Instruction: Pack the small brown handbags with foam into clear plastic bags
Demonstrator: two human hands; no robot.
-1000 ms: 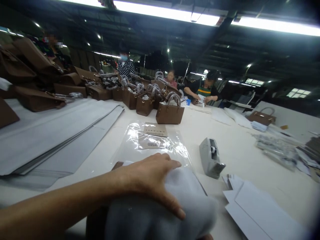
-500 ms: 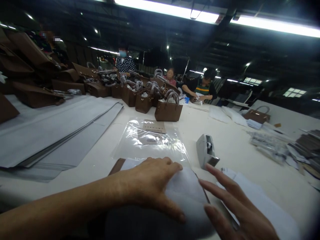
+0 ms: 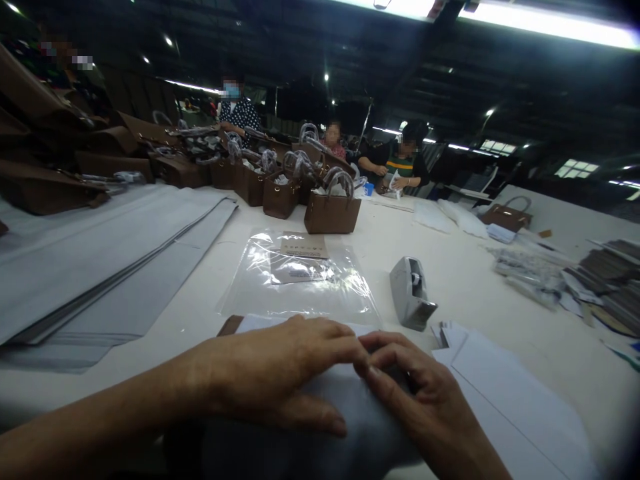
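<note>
My left hand (image 3: pixel 280 370) lies flat, fingers stretched out, on a grey cloth wrap (image 3: pixel 345 427) that covers a brown bag, of which one corner (image 3: pixel 231 325) shows. My right hand (image 3: pixel 420 393) rests on the same wrap beside it, fingers curled and pinching the grey cloth near the left fingertips. Just beyond lies a clear plastic bag (image 3: pixel 300 280) with brown cards inside, flat on the white table (image 3: pixel 475 293).
A grey tape dispenser (image 3: pixel 411 293) stands right of the plastic bag. White paper sheets (image 3: pixel 505 393) lie at the right, grey sheets (image 3: pixel 100 253) at the left. Several brown handbags (image 3: pixel 333 210) stand farther back, where other people work. Packets are piled at the far right (image 3: pixel 530 277).
My right hand came in from the lower right and settled on the grey wrap, its fingers closing on the cloth. The left hand stayed put. The view tilted slightly downward.
</note>
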